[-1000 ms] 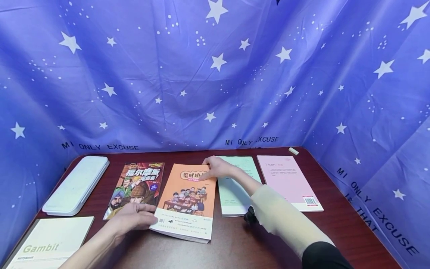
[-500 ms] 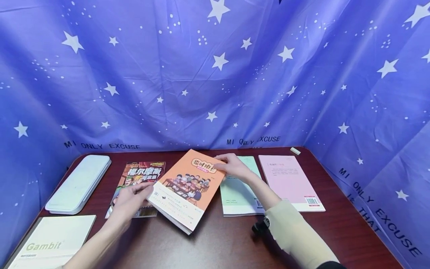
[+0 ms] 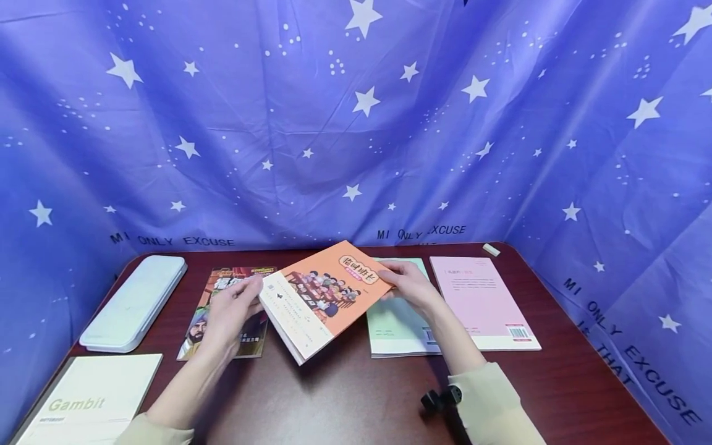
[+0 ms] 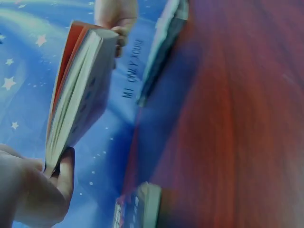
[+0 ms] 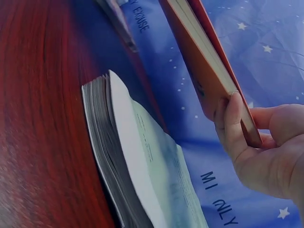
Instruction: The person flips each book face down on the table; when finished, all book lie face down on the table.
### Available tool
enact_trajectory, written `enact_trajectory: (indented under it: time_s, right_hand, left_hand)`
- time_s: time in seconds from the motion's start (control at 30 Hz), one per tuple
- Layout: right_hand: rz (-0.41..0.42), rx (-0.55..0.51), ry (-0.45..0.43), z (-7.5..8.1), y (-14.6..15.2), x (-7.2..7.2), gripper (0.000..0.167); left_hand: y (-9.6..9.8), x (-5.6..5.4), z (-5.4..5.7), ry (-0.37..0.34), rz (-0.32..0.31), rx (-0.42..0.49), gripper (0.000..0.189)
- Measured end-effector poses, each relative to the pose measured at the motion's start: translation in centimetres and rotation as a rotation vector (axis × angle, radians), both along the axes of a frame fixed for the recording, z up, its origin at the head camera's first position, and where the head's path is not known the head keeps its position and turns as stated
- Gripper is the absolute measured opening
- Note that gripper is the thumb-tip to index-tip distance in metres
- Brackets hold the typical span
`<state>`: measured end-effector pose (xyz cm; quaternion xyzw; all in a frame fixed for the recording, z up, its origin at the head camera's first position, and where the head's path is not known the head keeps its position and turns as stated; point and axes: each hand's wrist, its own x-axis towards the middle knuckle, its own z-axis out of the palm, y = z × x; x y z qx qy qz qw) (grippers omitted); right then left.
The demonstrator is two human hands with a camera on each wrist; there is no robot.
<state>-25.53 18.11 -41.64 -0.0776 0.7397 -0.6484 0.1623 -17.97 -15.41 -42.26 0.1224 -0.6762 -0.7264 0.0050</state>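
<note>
An orange paperback book (image 3: 334, 281) with a white lower band is held above the table, turned at an angle. My left hand (image 3: 230, 309) pinches its left corner, thumb on the cover; in the left wrist view fingers (image 4: 66, 175) curl under that edge. At the opposite corner my right hand (image 3: 410, 285) grips the book between thumb and fingers, as the right wrist view shows with the hand (image 5: 266, 147) around its edge. Beneath the left hand lies a comic-style book (image 3: 253, 346), partly covered by it. A green book (image 3: 397, 337) lies under the right hand.
A pink book (image 3: 478, 296) lies at the right, a small white eraser-like block (image 3: 492, 250) behind it. At the left are a white case (image 3: 133, 303) and a Gambit notebook (image 3: 91, 395). A starry blue curtain (image 3: 311, 123) surrounds the dark red table (image 3: 356, 402).
The orange book has come up off the table and turned clockwise, with both hands holding it. Both hands have risen with it, and the right hand has shifted rightward.
</note>
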Motion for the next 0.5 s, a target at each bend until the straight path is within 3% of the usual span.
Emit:
enact_trajectory:
  time_s: [0.2,0.37,0.5]
  right_hand:
    - [-0.054,-0.143,-0.017,-0.2,1.0,0.9,0.046]
    - [-0.103,-0.214,-0.039,-0.3,1.5,1.4,0.048]
    - [-0.082,-0.227,-0.04,-0.5,2.1,1.6,0.056]
  left_hand:
    - [1.0,-1.1,0.5,0.027,-0.021,0.163,0.047]
    - [1.6,-1.9,0.2,0.029,-0.011,0.247,0.051]
    - [2.2,-2.6,-0.3,0.045,0.001,0.321,0.053]
